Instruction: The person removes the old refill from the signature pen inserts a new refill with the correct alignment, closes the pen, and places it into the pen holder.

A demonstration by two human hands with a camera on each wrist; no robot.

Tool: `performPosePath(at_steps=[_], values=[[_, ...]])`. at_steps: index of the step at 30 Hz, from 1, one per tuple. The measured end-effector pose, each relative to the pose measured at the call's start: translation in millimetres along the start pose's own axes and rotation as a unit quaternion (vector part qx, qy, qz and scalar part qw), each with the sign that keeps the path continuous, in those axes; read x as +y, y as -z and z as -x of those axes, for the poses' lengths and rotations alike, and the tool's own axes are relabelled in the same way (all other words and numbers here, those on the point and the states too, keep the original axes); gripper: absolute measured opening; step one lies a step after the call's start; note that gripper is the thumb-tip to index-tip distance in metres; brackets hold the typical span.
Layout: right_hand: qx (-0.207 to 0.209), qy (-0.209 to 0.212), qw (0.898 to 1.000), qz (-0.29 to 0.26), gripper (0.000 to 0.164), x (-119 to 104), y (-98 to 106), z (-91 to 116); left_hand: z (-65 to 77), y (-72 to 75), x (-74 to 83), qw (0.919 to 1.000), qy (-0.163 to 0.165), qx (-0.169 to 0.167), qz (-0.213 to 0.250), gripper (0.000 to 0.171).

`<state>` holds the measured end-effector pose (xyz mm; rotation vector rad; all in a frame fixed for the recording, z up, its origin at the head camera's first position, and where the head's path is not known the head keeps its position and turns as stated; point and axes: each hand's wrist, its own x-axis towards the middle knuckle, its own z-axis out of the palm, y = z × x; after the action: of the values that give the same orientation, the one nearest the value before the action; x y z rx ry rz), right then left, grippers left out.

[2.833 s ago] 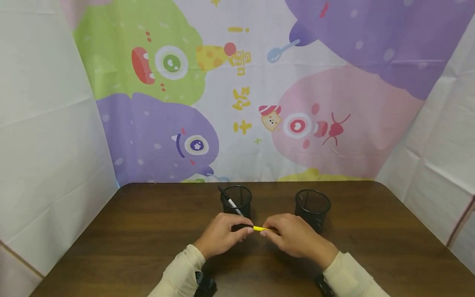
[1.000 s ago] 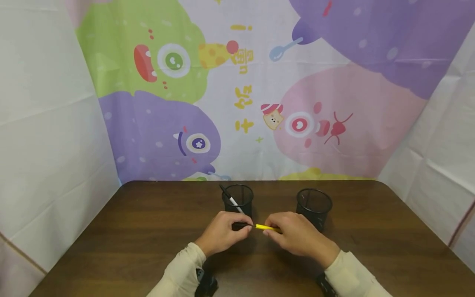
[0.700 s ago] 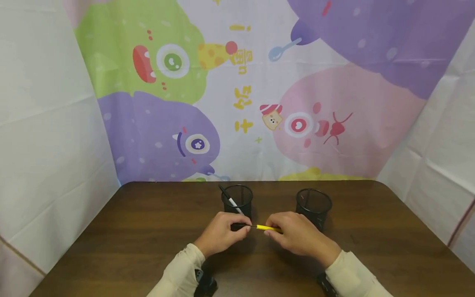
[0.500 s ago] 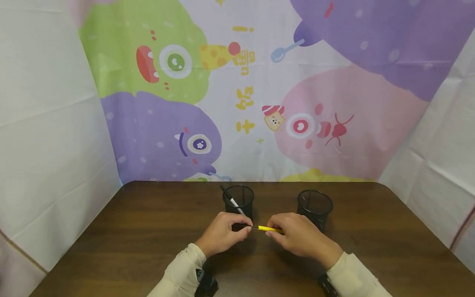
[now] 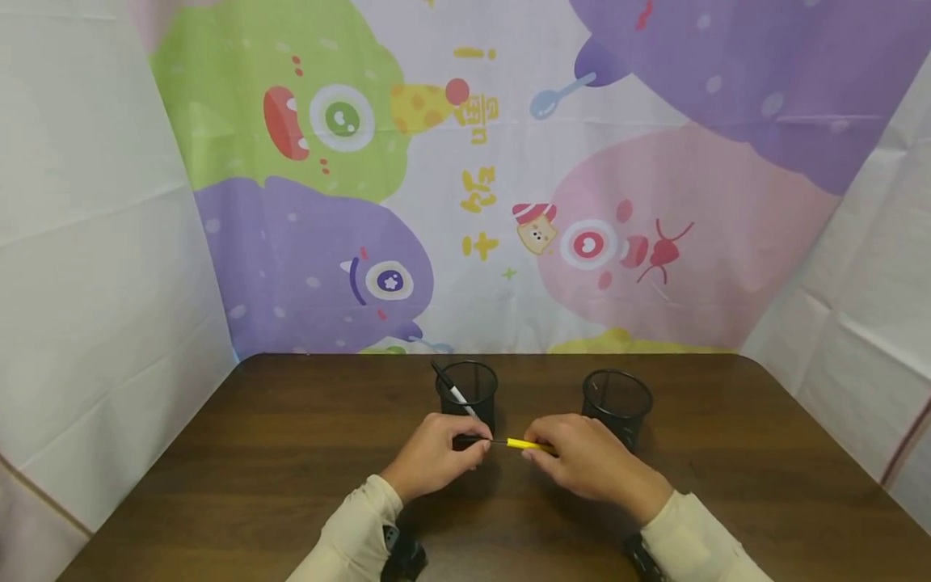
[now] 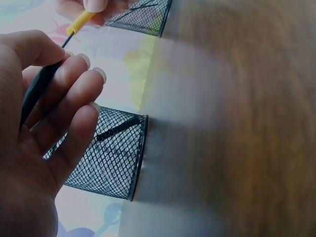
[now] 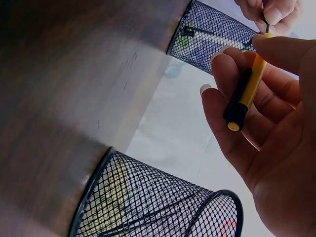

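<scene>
Yellow barrel [image 5: 528, 444], black-trimmed, pinched between thumb and fingers of right hand [image 5: 587, 457], above table [image 5: 291, 444]. Black piece [image 6: 37, 91] clamped between thumb and fingers of left hand [image 5: 435, 457]. Thin dark rod [image 6: 68, 39] runs from black piece to near end of yellow barrel. Beyond left hand, black mesh cup [image 5: 447, 409]; white-and-black pen [image 5: 458, 394] leaning in it, black end above rim. Second mesh cup [image 5: 629, 428] upright beyond right hand.

The tube [image 7: 253, 81] is yellow and black, the half-hidden handle [image 6: 39, 86] apparently black, mesh cups [image 5: 617, 412] black, wood-grained tabletop [image 5: 305, 428] brown.
</scene>
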<state>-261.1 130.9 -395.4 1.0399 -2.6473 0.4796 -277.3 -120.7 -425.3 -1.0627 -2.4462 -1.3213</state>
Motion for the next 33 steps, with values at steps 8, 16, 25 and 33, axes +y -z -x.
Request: performPosePath(at_steps=[8, 16, 25, 33], values=[[-0.003, -0.005, 1.0, 0.002, 0.007, 0.3, -0.9, 1.7, 2.0, 0.1, -0.6, 0.9999, -0.01, 0.002, 0.0, 0.007], [0.006, 0.004, 1.0, 0.007, 0.009, 1.1, 0.9, 2.0, 1.3, 1.3, -0.8, 0.9999, -0.009, 0.008, 0.005, 0.007], [-0.009, -0.005, 1.0, 0.013, 0.012, -1.3, 2.1, 1.7, 3.6, 2.1, -1.3, 0.9999, 0.0, 0.012, 0.006, 0.007], [-0.013, -0.008, 1.0, 0.021, 0.015, -1.6, 6.9, 2.7, 1.8, 1.5, -0.6, 0.9998, -0.008, 0.013, 0.014, 0.007]])
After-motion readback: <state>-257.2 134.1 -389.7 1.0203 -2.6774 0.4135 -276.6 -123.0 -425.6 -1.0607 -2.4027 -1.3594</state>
